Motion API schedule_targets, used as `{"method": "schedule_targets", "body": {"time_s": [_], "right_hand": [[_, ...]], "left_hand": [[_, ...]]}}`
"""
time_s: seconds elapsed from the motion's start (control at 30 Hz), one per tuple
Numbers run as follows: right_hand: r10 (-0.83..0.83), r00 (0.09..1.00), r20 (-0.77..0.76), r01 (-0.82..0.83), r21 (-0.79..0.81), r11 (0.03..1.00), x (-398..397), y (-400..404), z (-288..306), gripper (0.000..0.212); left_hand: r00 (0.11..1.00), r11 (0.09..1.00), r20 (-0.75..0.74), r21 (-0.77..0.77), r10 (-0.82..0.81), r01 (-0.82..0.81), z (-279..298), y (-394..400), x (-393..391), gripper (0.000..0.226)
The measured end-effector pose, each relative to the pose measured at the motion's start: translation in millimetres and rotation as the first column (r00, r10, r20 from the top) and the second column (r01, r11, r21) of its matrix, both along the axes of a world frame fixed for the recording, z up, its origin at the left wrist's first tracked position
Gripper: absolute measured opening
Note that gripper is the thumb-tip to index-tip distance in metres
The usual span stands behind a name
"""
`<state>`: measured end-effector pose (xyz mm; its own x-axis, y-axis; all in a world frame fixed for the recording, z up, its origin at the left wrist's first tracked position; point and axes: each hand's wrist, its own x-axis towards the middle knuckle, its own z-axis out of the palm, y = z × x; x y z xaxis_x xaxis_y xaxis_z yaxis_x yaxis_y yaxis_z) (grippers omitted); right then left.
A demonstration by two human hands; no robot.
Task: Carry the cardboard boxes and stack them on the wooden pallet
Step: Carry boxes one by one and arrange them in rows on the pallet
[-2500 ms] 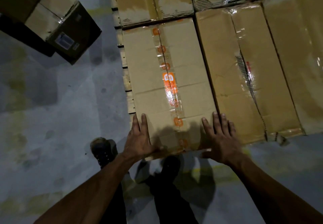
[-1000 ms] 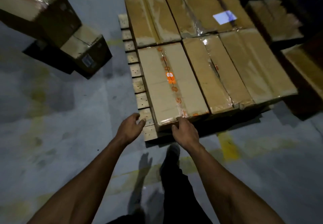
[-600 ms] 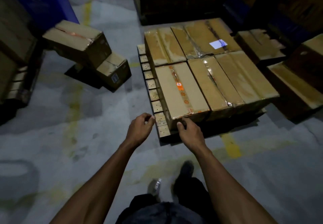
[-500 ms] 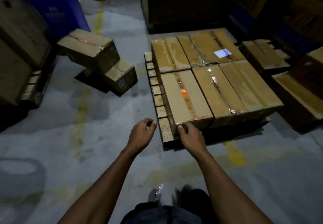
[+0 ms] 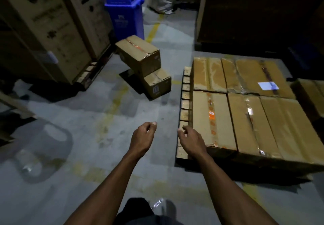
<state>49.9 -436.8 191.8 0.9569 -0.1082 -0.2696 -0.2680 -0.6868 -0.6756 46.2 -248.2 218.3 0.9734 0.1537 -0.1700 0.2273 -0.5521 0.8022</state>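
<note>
A wooden pallet [image 5: 185, 105] lies on the floor at the right, covered by several flat cardboard boxes. The nearest left one, a box with orange tape [image 5: 212, 119], sits at the pallet's front left corner. Two more cardboard boxes stand on the floor further off: an upper box [image 5: 138, 54] tilted on a lower box [image 5: 157, 82]. My left hand [image 5: 142, 137] hangs over the bare floor with loosely curled fingers and holds nothing. My right hand [image 5: 190, 139] hovers in front of the pallet's left edge, fingers loosely curled, empty.
Tall printed cartons [image 5: 43, 28] on a pallet fill the left. A blue bin [image 5: 125, 9] stands behind the two floor boxes. A dark tall stack [image 5: 254, 10] rises behind the pallet. More boxes [image 5: 310, 95] lie at the far right. A plastic bottle [image 5: 29, 161] lies on the floor at left.
My hands have come off the orange-taped box and pulled back. The view has risen and turned left, so the pallet now lies at the right and the floor boxes are ahead.
</note>
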Motion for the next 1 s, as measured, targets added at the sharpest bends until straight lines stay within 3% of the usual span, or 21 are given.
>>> {"method": "schedule_targets", "body": {"time_s": [0.3, 0.53, 0.77, 1.0], "right_hand": [[0.118, 0.992, 0.043, -0.117, -0.03, 0.993, 118.9, 53.4, -7.4, 0.058], [0.1, 0.995, 0.004, -0.099, -0.082, 0.992, 277.5, 126.3, -21.1, 0.06], [0.085, 0.996, 0.007, -0.084, -0.031, 0.996, 429.8, 192.7, 8.9, 0.053], [0.045, 0.999, -0.01, -0.045, -0.019, 0.999, 588.8, 225.6, -13.7, 0.057]], "left_hand": [[0.988, 0.988, -0.01, -0.023, 0.152, -0.152, -14.4, 53.5, 83.7, 0.045], [0.983, 0.979, -0.053, -0.093, 0.177, -0.182, -39.6, 131.2, 248.9, 0.04], [0.99, 0.989, -0.047, -0.063, 0.134, -0.137, -12.7, 193.7, 412.9, 0.043], [0.994, 0.994, -0.063, -0.059, 0.092, -0.095, -21.8, 224.1, 567.3, 0.045]]}}
